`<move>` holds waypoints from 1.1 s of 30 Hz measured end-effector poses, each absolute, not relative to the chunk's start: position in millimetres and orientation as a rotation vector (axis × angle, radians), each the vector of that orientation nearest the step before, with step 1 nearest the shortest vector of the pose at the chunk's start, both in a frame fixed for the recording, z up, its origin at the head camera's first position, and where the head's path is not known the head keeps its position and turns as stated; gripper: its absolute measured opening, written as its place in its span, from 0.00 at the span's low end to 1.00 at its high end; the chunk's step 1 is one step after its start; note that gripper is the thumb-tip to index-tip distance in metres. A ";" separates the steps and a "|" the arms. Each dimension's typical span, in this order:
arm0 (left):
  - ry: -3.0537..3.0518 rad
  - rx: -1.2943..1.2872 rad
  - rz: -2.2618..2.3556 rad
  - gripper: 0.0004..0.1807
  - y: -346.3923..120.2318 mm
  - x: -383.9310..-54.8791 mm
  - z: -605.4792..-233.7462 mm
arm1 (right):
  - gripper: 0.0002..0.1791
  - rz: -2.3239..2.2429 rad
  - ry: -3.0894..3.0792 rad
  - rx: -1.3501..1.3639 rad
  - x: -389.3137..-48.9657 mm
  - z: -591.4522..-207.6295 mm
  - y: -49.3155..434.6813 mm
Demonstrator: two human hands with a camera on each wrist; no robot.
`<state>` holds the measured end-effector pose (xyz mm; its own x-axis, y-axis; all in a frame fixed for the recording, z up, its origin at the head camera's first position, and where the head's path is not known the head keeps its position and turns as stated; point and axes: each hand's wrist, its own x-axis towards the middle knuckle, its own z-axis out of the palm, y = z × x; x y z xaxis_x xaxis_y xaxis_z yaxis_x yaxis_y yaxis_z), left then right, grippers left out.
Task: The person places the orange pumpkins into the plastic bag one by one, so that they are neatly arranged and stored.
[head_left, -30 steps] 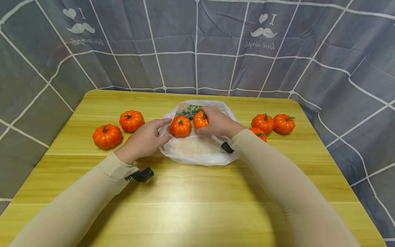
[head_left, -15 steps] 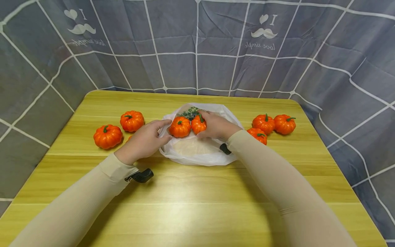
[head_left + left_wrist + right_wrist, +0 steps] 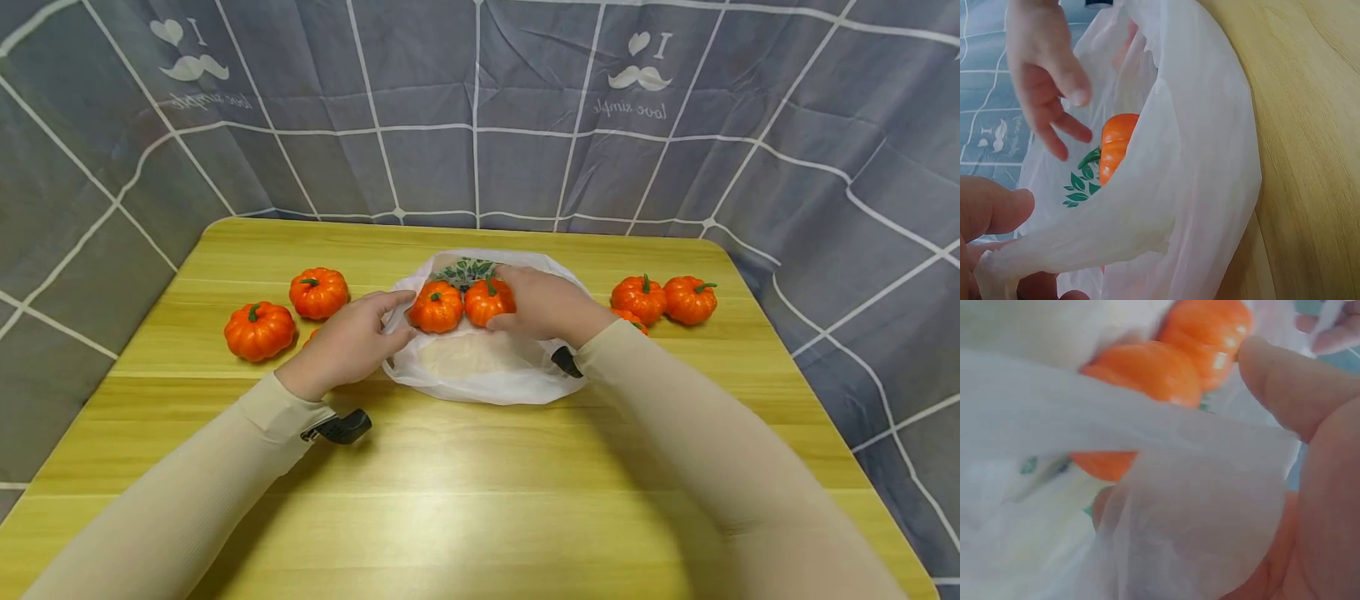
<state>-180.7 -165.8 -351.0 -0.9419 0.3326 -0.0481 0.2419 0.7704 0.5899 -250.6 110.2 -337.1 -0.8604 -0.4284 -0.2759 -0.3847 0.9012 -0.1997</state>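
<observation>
I see two glossy orange pumpkins (image 3: 437,308) inside the white plastic bag (image 3: 480,388), probably light, stiff and slippery, best cupped around their ribbed sides, my left hand (image 3: 358,340) gripping the bag's edge, my right hand (image 3: 546,303) loosely spread beside one.

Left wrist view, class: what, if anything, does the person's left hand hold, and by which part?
The left hand holds the white, thin plastic bag by the edge of its open mouth.

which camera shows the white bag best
The head view: nearly the whole white bag shows, though the right hand crosses one side. The left wrist view gives a closer, cropped look; the right wrist view, only blurred parts.
</observation>
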 end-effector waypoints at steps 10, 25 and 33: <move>2.774 0.437 0.938 0.33 -164.9 -179.7 -350.9 | 0.49 -0.229 2.753 -0.667 -236.6 -315.4 124.3; 2.771 0.434 0.941 0.33 -162.6 -178.7 -351.1 | 0.42 -0.169 2.821 -0.568 -234.8 -296.3 165.2; 2.765 0.440 0.946 0.32 -161.8 -179.5 -352.3 | 0.33 -0.371 2.948 -0.515 -245.6 -310.4 184.5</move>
<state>-179.5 -161.8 -352.3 -0.9387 0.3356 -0.0791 0.2169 0.7530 0.6212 -245.6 184.5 -310.4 -0.9340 -0.3480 -0.0807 -0.3172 0.9118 -0.2608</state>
